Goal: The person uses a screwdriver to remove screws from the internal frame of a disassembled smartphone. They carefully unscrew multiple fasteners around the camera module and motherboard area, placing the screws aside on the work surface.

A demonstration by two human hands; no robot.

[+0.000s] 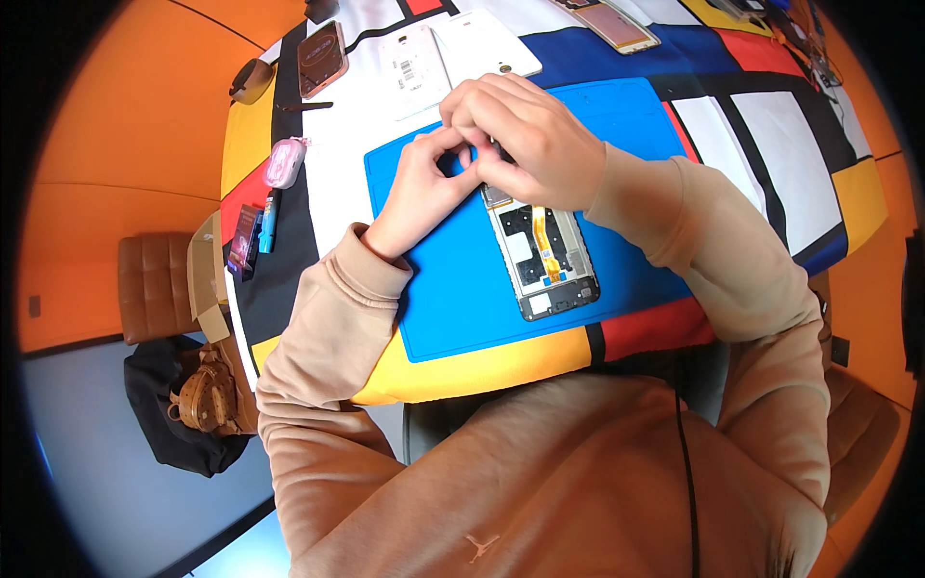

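An opened smartphone (pixel 520 246) lies on a blue work mat (pixel 448 299), its back cover off. A yellow-orange ribbon cable (pixel 546 241) runs down its black and silver inside. My left hand (pixel 429 188) is over the phone's far end, thumb and fingers bent together. Meeting it from the right is my right hand (pixel 530 130), curled with its fingertips close to the left ones. Both hands cover the phone's upper part. Whatever they pinch is hidden behind the fingers.
Beyond the mat lie two white phone-like panels (pixel 414 69) and a phone with a lit screen (pixel 322 60). A pink case (pixel 285 164), a blue-capped tube (pixel 268 222) and a small dark box (pixel 244 241) are at left. Another opened phone (pixel 617 24) lies at the far right.
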